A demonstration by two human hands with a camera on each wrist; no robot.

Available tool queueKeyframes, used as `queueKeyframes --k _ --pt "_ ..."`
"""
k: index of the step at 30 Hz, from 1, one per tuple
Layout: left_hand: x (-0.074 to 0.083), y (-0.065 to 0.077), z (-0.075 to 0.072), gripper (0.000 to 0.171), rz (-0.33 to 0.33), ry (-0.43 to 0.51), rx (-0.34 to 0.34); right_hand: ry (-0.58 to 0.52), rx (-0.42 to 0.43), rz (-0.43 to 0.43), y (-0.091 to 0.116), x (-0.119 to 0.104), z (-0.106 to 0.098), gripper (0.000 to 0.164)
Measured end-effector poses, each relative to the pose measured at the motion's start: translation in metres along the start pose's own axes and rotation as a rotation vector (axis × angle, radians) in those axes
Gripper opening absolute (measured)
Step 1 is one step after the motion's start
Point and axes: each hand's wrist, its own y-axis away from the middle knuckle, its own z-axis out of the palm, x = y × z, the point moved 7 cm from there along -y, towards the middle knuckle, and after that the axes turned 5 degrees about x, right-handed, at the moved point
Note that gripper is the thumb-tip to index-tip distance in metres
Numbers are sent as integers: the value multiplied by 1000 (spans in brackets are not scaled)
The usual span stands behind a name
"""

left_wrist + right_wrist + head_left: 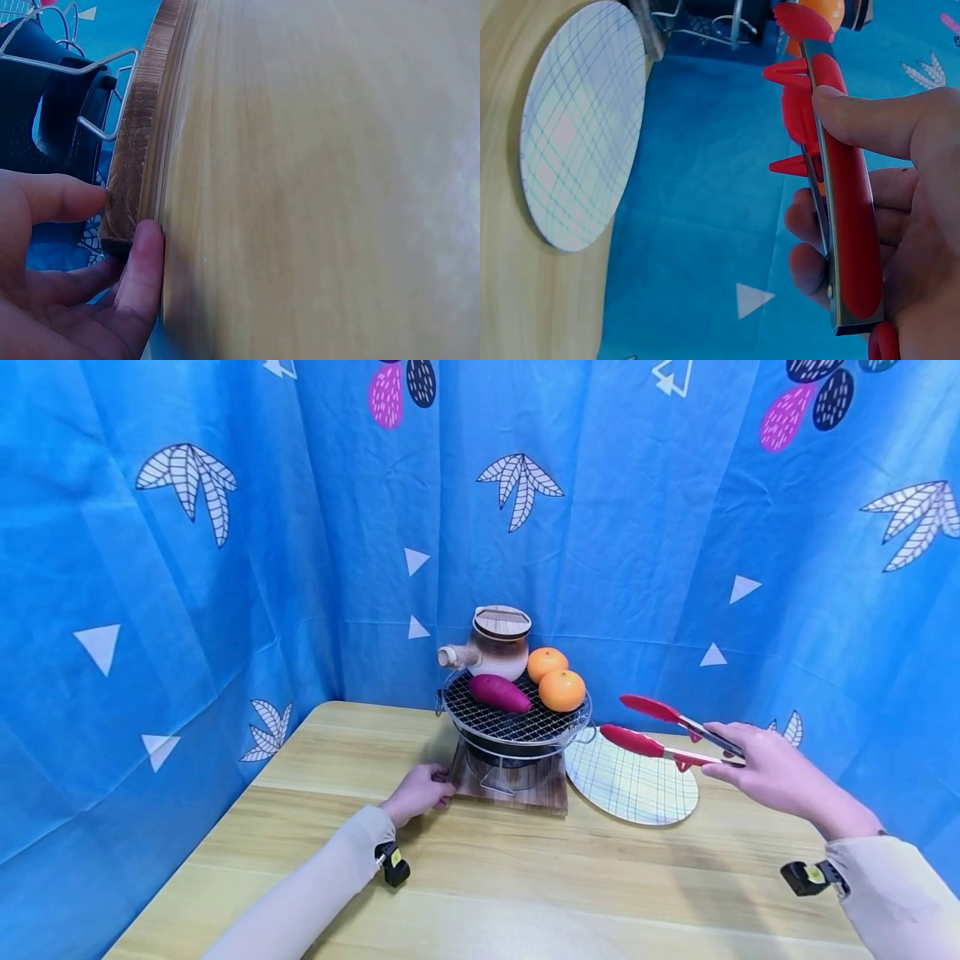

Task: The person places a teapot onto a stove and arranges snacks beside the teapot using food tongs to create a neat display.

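Observation:
My left hand (420,792) holds the left front corner of a dark wooden board (551,793); thumb and fingers meet its edge in the left wrist view. On that board stands a small round black grill (510,747) with a wire rack. A purple sweet potato (498,693), two oranges (562,691) and a lidded clay pot (498,656) with a side handle sit on the rack. My right hand (780,774) grips red-tipped metal tongs (651,707), their tips spread apart with nothing between them, above and right of the grill.
A pale checked round plate (645,789) lies on the wooden table (480,885), right of the grill and below the tongs. Blue patterned curtain (637,543) hangs close behind the table and along its left side. Wire handles (112,60) stick out from the grill.

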Motion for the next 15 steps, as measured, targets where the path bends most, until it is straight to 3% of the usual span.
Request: queueKeyframes --k 15 --pt "2 4 1 45 2 4 5 -40 10 -6 7 22 20 76"
